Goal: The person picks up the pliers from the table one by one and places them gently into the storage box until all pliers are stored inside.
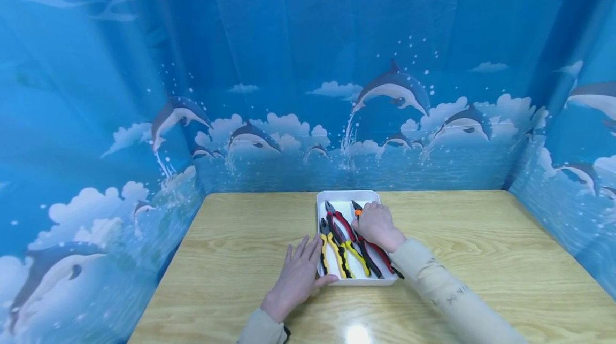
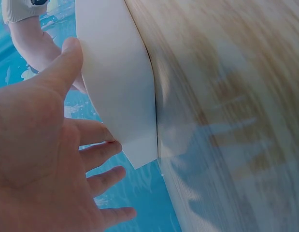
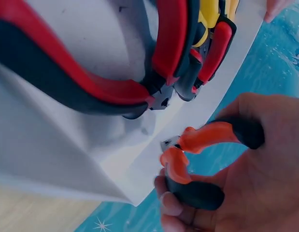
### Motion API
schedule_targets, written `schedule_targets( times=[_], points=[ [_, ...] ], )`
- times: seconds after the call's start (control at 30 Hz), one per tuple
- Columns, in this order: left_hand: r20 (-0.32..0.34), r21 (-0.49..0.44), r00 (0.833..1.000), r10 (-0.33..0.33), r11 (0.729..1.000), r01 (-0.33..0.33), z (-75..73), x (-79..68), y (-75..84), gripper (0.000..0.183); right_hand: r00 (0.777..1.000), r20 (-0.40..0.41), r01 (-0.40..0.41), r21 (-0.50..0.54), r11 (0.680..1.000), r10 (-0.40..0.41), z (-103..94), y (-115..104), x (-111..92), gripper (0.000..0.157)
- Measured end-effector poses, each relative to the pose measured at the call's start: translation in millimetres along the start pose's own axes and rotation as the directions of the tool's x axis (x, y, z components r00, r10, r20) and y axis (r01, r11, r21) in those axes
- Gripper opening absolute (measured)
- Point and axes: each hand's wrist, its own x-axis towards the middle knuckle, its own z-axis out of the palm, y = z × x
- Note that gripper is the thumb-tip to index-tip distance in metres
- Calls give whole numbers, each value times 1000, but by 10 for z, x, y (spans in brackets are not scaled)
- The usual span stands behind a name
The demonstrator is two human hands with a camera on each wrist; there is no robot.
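Note:
A white tray (image 1: pixel 358 282) holds several pliers. My left hand (image 1: pixel 295 274) is at the tray's near left corner, fingers spread straight along the left side and thumb at the front wall; in the left wrist view its fingertips are right at the tray wall (image 2: pixel 118 82). My right hand (image 1: pixel 376 224) reaches into the tray's far right part. In the right wrist view, its fingers curl round small orange-and-black pliers (image 3: pixel 200 137), with the jaws free. Beside them lie red-and-black pliers (image 3: pixel 173 43). Yellow-and-black pliers (image 1: pixel 332 245) lie on the tray's left.
The tray stands on a wood-grain table (image 1: pixel 240 247), near its far edge. Behind and at both sides hangs a blue curtain (image 1: pixel 289 66) printed with dolphins and clouds. Light glares off the table in front of the tray.

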Motion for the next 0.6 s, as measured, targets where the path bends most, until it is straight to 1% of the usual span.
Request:
schedule_targets(
  times=[0.17,0.33,0.47,0.6],
  points=[
    [1,5,1000,-3,1000,3,3,3,6,94,997,72,-21,-32,999,23,30,-2,54,57],
    [0,1,1000,1,1000,-1,2,0,9,94,990,132,-37,-44,998,42,49,-4,105,56],
    [-1,-2,1000,3,1000,-3,1,-6,3,94,980,190,-58,-27,998,62,38,-11,130,52],
    [-2,-2,1000,4,1000,-4,-2,-8,-2,94,968,236,-84,4,996,81,21,-8,136,45]
  ],
)
